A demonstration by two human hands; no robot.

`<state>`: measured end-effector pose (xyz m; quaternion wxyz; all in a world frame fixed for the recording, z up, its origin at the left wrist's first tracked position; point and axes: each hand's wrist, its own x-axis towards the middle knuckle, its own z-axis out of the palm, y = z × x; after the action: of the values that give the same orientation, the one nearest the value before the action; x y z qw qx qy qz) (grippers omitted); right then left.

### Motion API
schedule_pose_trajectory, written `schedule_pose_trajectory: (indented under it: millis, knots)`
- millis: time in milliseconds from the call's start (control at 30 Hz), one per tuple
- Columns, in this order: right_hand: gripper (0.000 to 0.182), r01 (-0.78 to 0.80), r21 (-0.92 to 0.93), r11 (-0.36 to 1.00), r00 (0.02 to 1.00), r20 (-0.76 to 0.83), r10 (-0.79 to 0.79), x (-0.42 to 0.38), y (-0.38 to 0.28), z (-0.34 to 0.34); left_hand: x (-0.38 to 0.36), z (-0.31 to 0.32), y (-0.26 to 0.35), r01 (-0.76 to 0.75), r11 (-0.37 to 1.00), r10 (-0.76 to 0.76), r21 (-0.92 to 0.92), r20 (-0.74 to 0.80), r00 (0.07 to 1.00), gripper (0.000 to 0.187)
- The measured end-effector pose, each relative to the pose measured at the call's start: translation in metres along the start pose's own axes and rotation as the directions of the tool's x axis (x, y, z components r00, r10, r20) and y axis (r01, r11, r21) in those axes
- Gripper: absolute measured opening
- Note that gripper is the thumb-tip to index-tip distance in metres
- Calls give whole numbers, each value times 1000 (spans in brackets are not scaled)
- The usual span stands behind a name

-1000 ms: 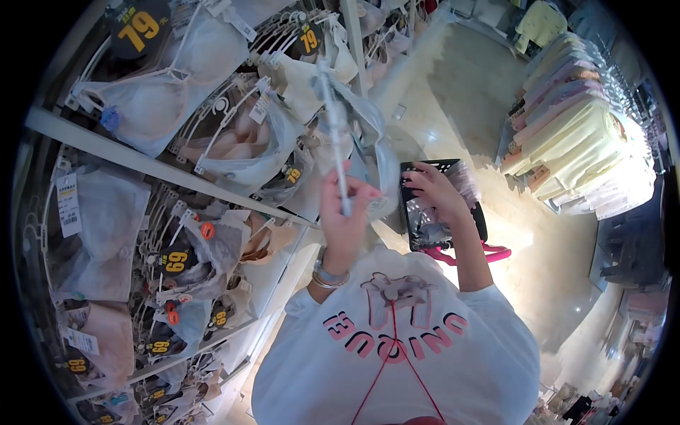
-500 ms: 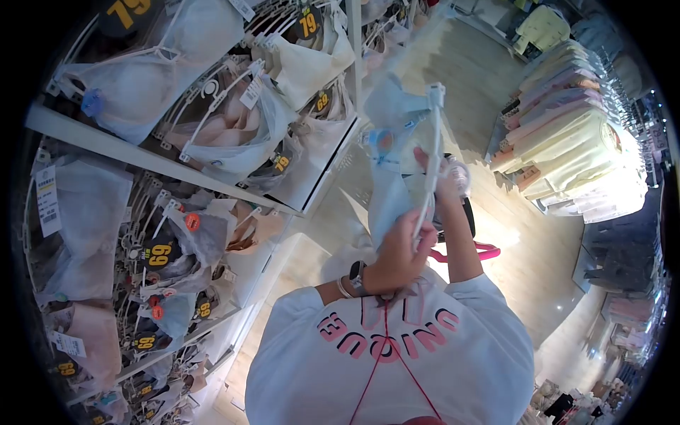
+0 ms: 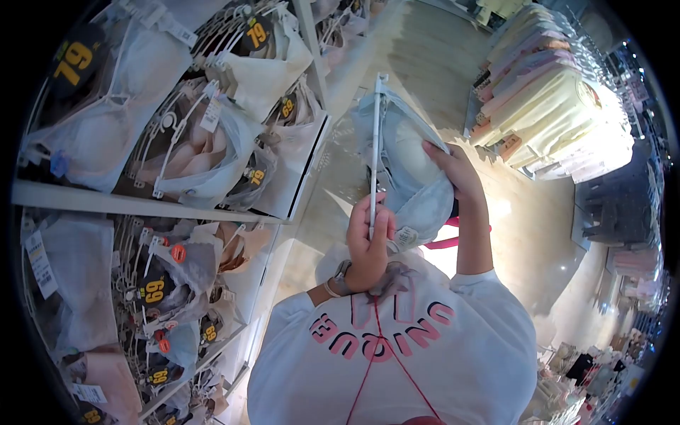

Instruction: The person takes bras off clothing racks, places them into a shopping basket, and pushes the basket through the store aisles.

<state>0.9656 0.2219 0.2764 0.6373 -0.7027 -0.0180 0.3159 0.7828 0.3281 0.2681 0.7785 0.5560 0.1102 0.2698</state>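
Observation:
A pale blue bra [image 3: 413, 152] hangs from a white plastic hanger [image 3: 376, 134] in front of my chest, the hanger standing nearly upright. My left hand [image 3: 368, 241], with a watch at the wrist, is closed around the hanger's lower end. On the other side, my right hand [image 3: 457, 172] pinches the bra's right edge by a cup, and the inner side of the cup shows. Part of my right fingers is hidden behind the fabric. A whitish printed label [image 3: 405, 236] shows at the bra's lower end.
Shelf racks [image 3: 106, 199] with bras on hangers and black price signs [image 3: 154, 289] stand close on my left. To the right is a rail of pastel tops [image 3: 559, 120]. Wooden floor [image 3: 432, 64] runs between them. Something pink [image 3: 443, 243] shows below the bra.
The bra has turned from edge-on to facing me, opened out. My right hand has moved from behind the hanger to the bra's right edge. The hanger has shifted left.

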Motion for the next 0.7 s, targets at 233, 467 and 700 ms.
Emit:
schedule_pose_trajectory:
  millis: [233,467,700]
  knots:
    - [31,121,85,989,992,-45,-117,-23,-10,4,1,-5,2,-6,1000,5,24,54,999,25]
    - [37,244,-3,970,963,115,-242,-41,-21,3,0,-8,9,-89,996,86,18,132,988,25]
    - [49,540,8,842,825,196,-531,-24,6,25,-2,2,3,-114,989,105,95,93,990,33]
